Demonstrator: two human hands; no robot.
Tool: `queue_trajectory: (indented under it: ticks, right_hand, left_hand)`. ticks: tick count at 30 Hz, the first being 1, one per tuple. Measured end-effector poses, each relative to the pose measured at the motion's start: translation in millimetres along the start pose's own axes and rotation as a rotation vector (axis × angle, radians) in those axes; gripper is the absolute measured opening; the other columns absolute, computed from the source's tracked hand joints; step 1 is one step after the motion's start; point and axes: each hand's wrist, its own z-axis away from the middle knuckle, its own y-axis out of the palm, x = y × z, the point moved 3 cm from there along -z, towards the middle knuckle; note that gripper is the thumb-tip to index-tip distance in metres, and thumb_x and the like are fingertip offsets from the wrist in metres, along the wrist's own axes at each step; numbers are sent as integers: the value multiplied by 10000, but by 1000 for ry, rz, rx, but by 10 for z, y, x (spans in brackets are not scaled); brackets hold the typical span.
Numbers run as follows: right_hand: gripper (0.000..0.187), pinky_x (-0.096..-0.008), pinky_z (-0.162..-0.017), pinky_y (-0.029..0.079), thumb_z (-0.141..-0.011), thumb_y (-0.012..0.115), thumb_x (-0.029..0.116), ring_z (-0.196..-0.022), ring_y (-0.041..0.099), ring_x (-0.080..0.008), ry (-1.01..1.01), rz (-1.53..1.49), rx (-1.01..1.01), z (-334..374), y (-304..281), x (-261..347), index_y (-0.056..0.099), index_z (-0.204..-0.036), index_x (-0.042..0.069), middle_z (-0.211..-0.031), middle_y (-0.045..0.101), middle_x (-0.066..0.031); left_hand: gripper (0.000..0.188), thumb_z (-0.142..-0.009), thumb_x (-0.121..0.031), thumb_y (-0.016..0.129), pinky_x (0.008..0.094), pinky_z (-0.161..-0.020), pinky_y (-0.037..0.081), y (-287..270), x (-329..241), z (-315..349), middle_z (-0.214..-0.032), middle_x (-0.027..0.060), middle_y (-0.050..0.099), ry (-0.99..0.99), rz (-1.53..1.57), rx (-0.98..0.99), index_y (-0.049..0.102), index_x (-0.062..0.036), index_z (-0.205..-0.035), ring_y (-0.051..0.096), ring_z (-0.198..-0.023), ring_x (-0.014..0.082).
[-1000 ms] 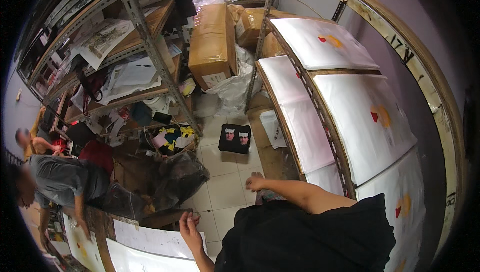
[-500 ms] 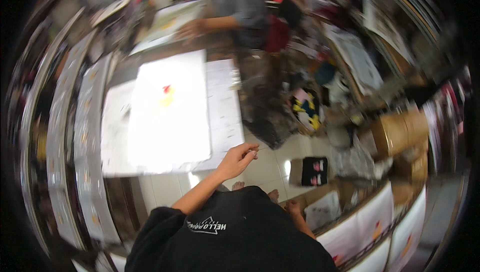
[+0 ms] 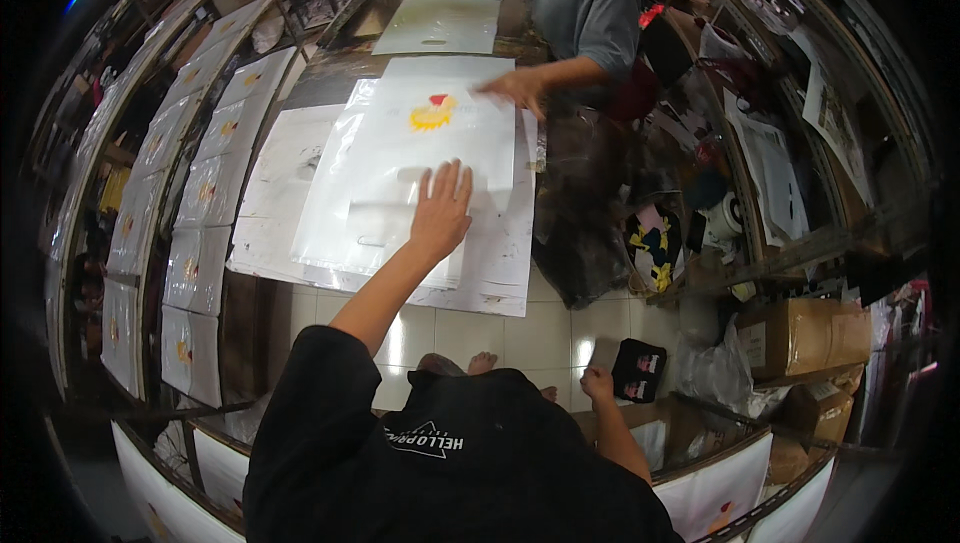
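the left hand (image 3: 442, 205) lies flat with fingers spread, palm down on a white plastic bag (image 3: 405, 178) that rests on the paper-covered table (image 3: 500, 263). the bag stretches away from the hand toward its far end, where a yellow and red print (image 3: 432, 113) sits well beyond the fingertips. the bag's cut-out handle slot (image 3: 372, 241) is just to the left of the wrist, near the bag's near edge. the right hand (image 3: 598, 383) hangs low beside the body, well apart from the bag, loosely curled and holding nothing that can be seen; whether the fingers are fully closed cannot be told. a small black pouch (image 3: 640, 368) lies on the tiled floor just to its right. across the table, another person's hand (image 3: 515, 90) rests on the bag's far right corner, just beyond the print. a row of printed white sheets (image 3: 190, 203) lies far to the left of the left hand.
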Motion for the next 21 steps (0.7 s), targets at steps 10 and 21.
queue_trajectory:
  ticks: [10, 21]
  right_hand:
    - [485, -432, -1019, 464, -957, 632, 240, -1271, 523, -312, -344, -535, 261, 1423, 364, 1411, 489, -1363, 17, -1396, 466, -154]
    - [223, -424, -884, 502, -849, 651, 81, -1050, 612, -388, -594, 240, -637, 2396, -520, 2225, 692, -1068, 87, -1184, 615, -194]
  left_hand:
    - [232, -858, -120, 583, 497, -778, 521, 173, -1512, -382, -910, 196, 601, 125, 612, 471, 631, -31, -1067, 646, -868, 389]
    - [541, -900, -117, 571, 458, -761, 532, -177, -3501, -698, -1002, 352, 632, 281, 1288, 351, 403, 152, -1339, 682, -862, 418]
